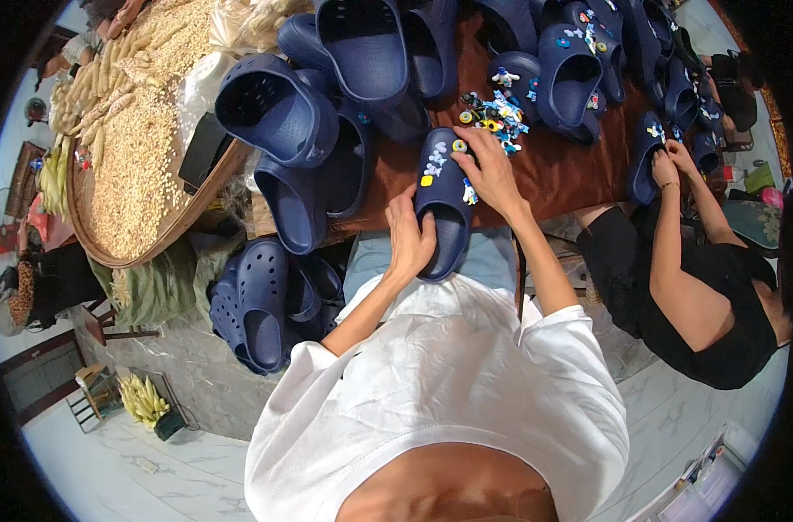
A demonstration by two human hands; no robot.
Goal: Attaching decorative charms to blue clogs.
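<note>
A navy blue foam clog [447,233] rests at the table's near edge, just in front of me, toe pointing away. Small shoe charms dot its upper: pale blue figures [434,160], a yellow square charm [427,181], and a round yellow charm [458,146] near the toe. My left hand [408,237] grips the clog's left side, thumb by the opening. On the right side, my right hand [492,172] curls over the toe, its fingertips beside the round charm; its thumb is partly hidden. A loose pile of colourful charms [499,117] lies beyond my right hand.
Several blue clogs [296,109] are heaped at left, others [568,78] at far right, all on a brown cloth [618,143]. More clogs [261,300] hang low at left. A round tray [144,257] holds corn kernels. At right, another person's hands [670,165] hold a clog.
</note>
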